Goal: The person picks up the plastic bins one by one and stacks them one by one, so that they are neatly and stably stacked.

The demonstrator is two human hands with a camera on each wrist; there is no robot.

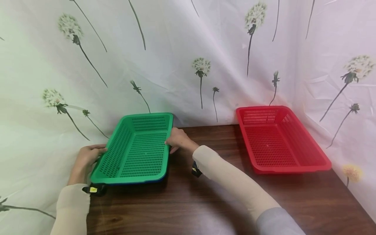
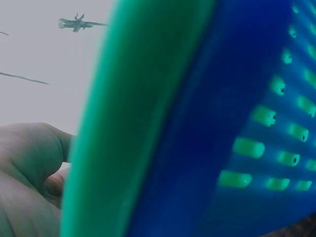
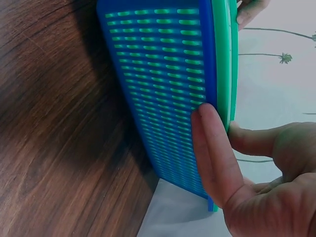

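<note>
A green plastic basket (image 1: 129, 180) with slotted sides stands nested in a blue basket (image 3: 210, 59) on the left of the table. My right hand (image 1: 180, 138) pinches the right rims of both, thumb over the green edge and fingers against the blue slotted wall, as the right wrist view shows. On the opposite side my left hand (image 1: 86, 156) holds the left rim, its fingertips partly hidden behind the green edge. Blue shows only as a thin strip under the green in the head view. Inside the green basket only its slotted floor is visible.
A red slotted basket (image 1: 290, 169) stands at the right of the brown wooden table (image 1: 176, 212), near the back. Behind and along both sides hangs a white cloth (image 1: 176, 65) printed with dandelions. Dark cameras are strapped to both wrists.
</note>
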